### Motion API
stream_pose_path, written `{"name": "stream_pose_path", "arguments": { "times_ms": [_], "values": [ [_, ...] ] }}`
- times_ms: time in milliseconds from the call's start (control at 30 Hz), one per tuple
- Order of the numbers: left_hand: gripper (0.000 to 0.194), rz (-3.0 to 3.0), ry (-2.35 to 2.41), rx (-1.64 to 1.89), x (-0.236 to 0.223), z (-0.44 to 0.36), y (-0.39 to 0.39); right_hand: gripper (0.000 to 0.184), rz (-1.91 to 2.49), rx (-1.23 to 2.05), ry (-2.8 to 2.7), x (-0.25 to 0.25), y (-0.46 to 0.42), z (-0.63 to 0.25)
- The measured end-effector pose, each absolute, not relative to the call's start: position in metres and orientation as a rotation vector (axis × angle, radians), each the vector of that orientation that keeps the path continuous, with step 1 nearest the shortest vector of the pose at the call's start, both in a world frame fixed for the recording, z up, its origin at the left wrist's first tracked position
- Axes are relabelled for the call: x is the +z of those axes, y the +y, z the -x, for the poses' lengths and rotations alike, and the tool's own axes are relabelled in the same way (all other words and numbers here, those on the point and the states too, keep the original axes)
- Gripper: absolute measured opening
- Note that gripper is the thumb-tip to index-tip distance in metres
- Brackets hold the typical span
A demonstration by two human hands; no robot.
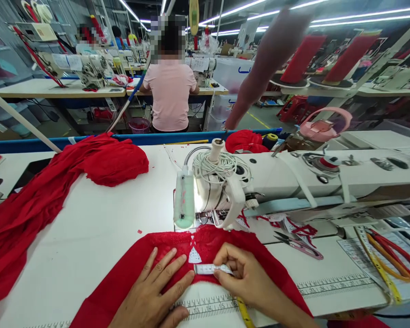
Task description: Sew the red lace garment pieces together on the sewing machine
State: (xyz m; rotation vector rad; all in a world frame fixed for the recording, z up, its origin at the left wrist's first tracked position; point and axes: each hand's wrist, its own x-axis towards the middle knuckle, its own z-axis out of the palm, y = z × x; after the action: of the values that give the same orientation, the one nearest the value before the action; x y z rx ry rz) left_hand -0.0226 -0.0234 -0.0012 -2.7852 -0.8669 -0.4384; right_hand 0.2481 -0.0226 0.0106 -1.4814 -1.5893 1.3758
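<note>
A red garment piece [259, 255] lies at the table's front, its far edge close to the sewing machine's needle area [208, 217]. My left hand [157, 282] rests flat on it with fingers spread; the index fingertip is at the left end of a short white measuring tape [205, 269]. Between thumb and fingers, my right hand [237, 271] pinches that tape, which lies across the fabric. Just above the tape is a small white speckled triangular patch [194, 256] in the garment's middle. A yellow tape [245, 313] shows below the fabric; whether it joins the white one is hidden.
A long heap of red fabric [112, 159] covers the left side. Thread snips [300, 246], red-handled scissors [396, 255] and a yellow tape measure [379, 269] lie right. A printed ruler [335, 287] runs along the front edge. Beyond, a person in pink [170, 95] sits at another machine.
</note>
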Motion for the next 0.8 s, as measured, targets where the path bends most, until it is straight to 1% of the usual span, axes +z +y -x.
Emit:
{"name": "stream_pose_path", "arguments": {
  "times_ms": [33, 100, 133, 167, 200, 267, 333, 367, 433, 467, 533, 567, 667, 800],
  "values": [
    [0.050, 2.791, -0.878, -0.428, -0.003, 0.023, -0.025, 0.010, 1.422, 1.531, -1.612, 0.019, -0.026, -0.258],
    [0.053, 2.821, -0.901, -0.397, -0.006, 0.025, -0.029, 0.015, 1.238, 1.777, -1.843, 0.038, -0.038, -0.277],
    [0.054, 2.841, -0.918, -0.383, -0.007, 0.026, -0.030, 0.019, 1.154, 1.799, -1.999, 0.047, -0.043, -0.285],
    [0.054, 2.865, -0.938, -0.370, -0.007, 0.027, -0.030, 0.023, 1.126, 1.739, -2.121, 0.053, -0.049, -0.289],
    [0.054, 2.891, -0.957, -0.372, -0.005, 0.027, -0.031, 0.022, 1.152, 1.616, -2.193, 0.057, -0.052, -0.290],
    [0.047, 2.937, -0.994, -0.455, 0.001, 0.024, -0.030, 0.013, 1.286, 1.281, -2.159, 0.057, -0.053, -0.282],
    [0.035, 2.950, -1.083, -0.652, 0.007, 0.018, -0.027, 0.021, 1.346, 0.978, -2.023, 0.046, -0.045, -0.264],
    [0.031, 2.938, -1.160, -0.778, 0.009, 0.013, -0.025, 0.021, 1.324, 0.847, -1.973, 0.038, -0.039, -0.255],
    [0.032, 2.891, -1.325, -1.008, 0.009, 0.003, -0.020, 0.022, 1.219, 0.672, -1.979, 0.022, -0.027, -0.239],
    [0.033, 2.865, -1.391, -1.069, 0.006, -0.001, -0.018, 0.021, 1.177, 0.631, -2.024, 0.015, -0.021, -0.234],
    [0.039, 2.841, -1.428, -1.052, -0.004, -0.005, -0.015, 0.019, 1.129, 0.637, -2.135, 0.007, -0.013, -0.232],
    [0.044, 2.844, -1.423, -0.980, -0.009, -0.004, -0.014, 0.022, 1.136, 0.676, -2.183, 0.006, -0.010, -0.234],
    [0.060, 2.869, -1.424, -0.738, -0.019, 0.004, -0.011, 0.043, 1.221, 0.852, -2.252, 0.012, -0.007, -0.247],
    [0.069, 2.894, -1.440, -0.576, -0.016, 0.015, -0.009, 0.062, 1.327, 1.039, -2.268, 0.024, -0.005, -0.257]
  ]
}}
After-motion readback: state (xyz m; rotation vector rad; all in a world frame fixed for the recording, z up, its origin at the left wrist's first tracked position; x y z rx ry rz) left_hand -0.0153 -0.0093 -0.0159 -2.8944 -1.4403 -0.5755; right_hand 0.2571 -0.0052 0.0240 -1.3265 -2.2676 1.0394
